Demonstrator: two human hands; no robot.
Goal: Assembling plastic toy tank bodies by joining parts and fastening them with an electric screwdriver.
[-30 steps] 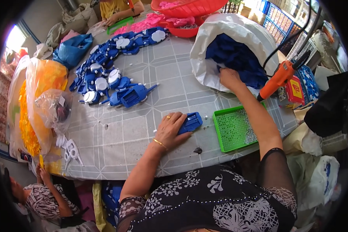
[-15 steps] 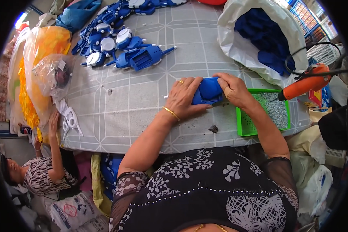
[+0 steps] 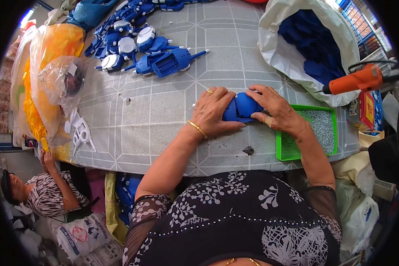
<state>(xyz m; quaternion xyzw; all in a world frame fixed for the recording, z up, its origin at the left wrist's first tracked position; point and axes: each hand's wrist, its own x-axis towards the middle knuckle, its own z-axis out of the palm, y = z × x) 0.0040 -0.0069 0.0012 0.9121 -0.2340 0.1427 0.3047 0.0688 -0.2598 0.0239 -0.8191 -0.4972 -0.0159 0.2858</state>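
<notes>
Between my two hands, low over the tabletop, is a blue plastic housing (image 3: 232, 113). My left hand (image 3: 212, 111) is closed round its left side, the thumb along the near edge. A rounded blue cover (image 3: 247, 105) sits at a slant on its right part, with a dark gap showing along one side. My right hand (image 3: 277, 111) grips that cover, fingers on the far edge and thumb on the near one. My palms hide the ends of the housing.
Beside my right forearm lies a green tray (image 3: 279, 146) of small metal pieces, probably screws. An orange electric screwdriver (image 3: 357, 81) hangs above it, before a white sack (image 3: 270, 48) of blue parts. Blue-and-white assemblies (image 3: 173, 62) pile up at the far left. A co-worker (image 3: 53, 195) handles yellow pieces at left.
My right hand has shifted its grip, and the cover now sits tilted on the housing. The screwdriver has swung away from the tray. The co-worker's raised hand has drawn back to the yellow pieces.
</notes>
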